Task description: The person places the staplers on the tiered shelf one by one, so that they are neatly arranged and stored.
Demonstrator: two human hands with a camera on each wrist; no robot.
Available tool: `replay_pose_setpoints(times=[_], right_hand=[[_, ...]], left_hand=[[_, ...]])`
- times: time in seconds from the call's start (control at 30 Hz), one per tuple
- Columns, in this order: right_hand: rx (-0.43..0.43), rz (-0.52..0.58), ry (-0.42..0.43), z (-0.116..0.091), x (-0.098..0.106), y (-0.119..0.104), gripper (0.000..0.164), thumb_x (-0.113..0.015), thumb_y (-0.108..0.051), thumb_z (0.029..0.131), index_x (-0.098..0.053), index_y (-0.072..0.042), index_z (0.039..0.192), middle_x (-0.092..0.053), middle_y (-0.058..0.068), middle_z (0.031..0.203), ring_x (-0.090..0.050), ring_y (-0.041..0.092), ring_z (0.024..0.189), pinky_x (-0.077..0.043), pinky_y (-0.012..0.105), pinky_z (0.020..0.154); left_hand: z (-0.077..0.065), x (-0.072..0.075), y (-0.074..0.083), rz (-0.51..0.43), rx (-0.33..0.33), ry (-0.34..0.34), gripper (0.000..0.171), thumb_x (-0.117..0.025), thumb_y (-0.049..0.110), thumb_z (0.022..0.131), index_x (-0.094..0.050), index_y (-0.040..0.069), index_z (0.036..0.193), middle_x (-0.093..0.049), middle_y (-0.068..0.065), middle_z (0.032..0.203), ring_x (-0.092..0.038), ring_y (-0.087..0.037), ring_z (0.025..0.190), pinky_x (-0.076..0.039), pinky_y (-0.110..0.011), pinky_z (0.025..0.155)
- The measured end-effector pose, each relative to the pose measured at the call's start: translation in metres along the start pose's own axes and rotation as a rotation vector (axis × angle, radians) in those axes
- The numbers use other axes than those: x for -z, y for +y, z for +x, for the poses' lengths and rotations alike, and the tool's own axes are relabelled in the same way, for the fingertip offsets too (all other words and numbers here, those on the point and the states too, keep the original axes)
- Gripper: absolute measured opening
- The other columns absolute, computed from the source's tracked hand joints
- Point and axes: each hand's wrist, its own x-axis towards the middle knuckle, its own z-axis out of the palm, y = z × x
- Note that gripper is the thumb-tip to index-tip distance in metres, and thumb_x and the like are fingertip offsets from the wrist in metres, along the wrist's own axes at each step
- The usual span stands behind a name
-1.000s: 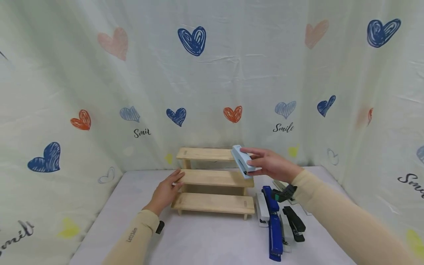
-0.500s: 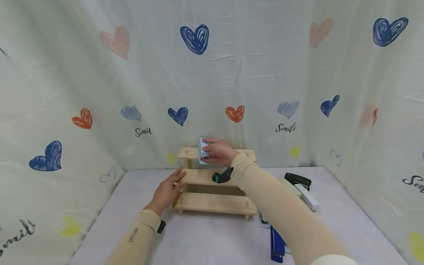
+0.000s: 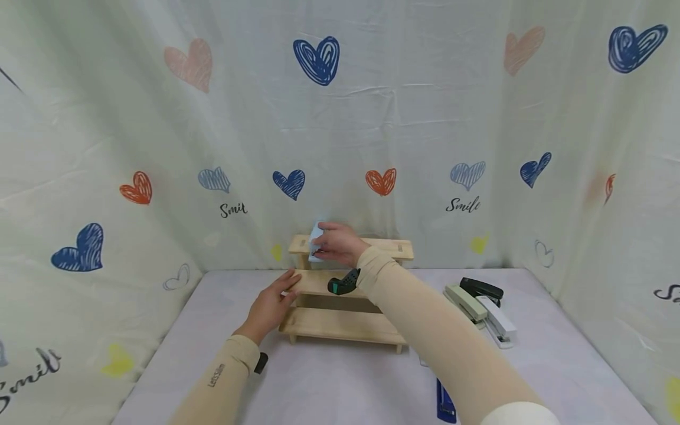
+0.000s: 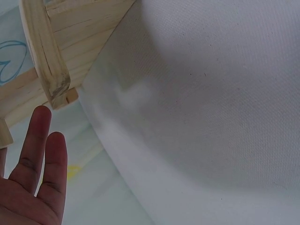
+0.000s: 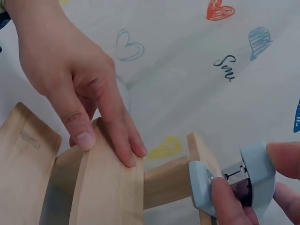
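Observation:
In the head view, my right hand (image 3: 340,243) holds a light blue stapler (image 3: 316,241) at the left end of the top step of a wooden three-tier shelf (image 3: 345,327). The right wrist view shows the stapler (image 5: 260,178) from its end, with fingers and thumb about it and the top board just behind. Whether its base rests fully on the board cannot be told. My left hand (image 3: 268,307) rests on the left end of the middle step. Its extended fingers lie over the board, with the thumb at the front edge (image 5: 77,112).
Right of the shelf lie a pale green stapler (image 3: 467,301), a white stapler (image 3: 497,321) and a black stapler (image 3: 481,289). A blue stapler (image 3: 445,401) is partly hidden under my right forearm. A heart-printed curtain (image 3: 340,118) hangs behind the white table (image 3: 329,383).
My right hand has carried the light blue stapler leftward from the shelf's right side to the top step's left end. The left hand has stayed on the middle step.

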Motion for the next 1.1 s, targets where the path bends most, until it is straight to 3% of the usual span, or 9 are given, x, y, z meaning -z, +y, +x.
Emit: replay_pose_setpoints(times=[0.47,0.67,0.87,1.0,1.1], right_hand=[[0.061,-0.084,0.057,-0.001,-0.006,0.005,0.057,-0.063,0.000,0.097,-0.045,-0.008,0.150,-0.049,0.025,0.134,-0.060,0.031,0.111,-0.054,0.039,0.092],[0.065,-0.073,0.028,-0.006,0.002,0.005,0.061,-0.065,-0.004,0.097,-0.041,-0.009,0.153,-0.051,0.024,0.134,-0.058,0.034,0.117,-0.054,0.041,0.092],[0.092,-0.176,-0.054,-0.039,0.045,0.001,0.061,-0.061,-0.010,0.100,-0.035,-0.012,0.156,-0.046,0.022,0.146,-0.046,0.037,0.132,-0.050,0.044,0.098],[0.139,-0.291,-0.101,-0.084,0.095,0.005,0.060,-0.059,-0.011,0.101,-0.035,-0.013,0.156,-0.044,0.024,0.146,-0.047,0.039,0.130,-0.049,0.047,0.099],[0.140,-0.373,-0.083,-0.122,0.139,0.020,0.062,-0.063,-0.014,0.100,-0.034,-0.012,0.155,-0.045,0.024,0.142,-0.048,0.041,0.128,-0.051,0.048,0.097]], left_hand=[[-0.001,-0.002,-0.001,-0.013,0.000,-0.002,0.044,-0.064,0.020,0.100,-0.058,0.010,0.142,-0.042,-0.007,0.154,-0.067,-0.026,0.093,-0.054,-0.047,0.081],[-0.001,-0.003,0.001,-0.006,0.000,0.000,0.044,-0.064,0.021,0.099,-0.058,0.011,0.142,-0.042,-0.006,0.155,-0.068,-0.026,0.093,-0.054,-0.048,0.080],[0.001,-0.006,0.002,-0.002,0.009,-0.011,0.044,-0.064,0.022,0.100,-0.058,0.012,0.142,-0.042,-0.006,0.155,-0.067,-0.026,0.094,-0.054,-0.047,0.081],[0.000,-0.004,0.002,0.000,0.010,-0.001,0.044,-0.064,0.022,0.100,-0.058,0.011,0.142,-0.042,-0.007,0.155,-0.068,-0.025,0.092,-0.054,-0.047,0.080],[-0.002,-0.002,0.002,-0.014,0.011,-0.003,0.044,-0.063,0.023,0.100,-0.058,0.010,0.142,-0.041,-0.007,0.155,-0.068,-0.027,0.094,-0.054,-0.047,0.082]])
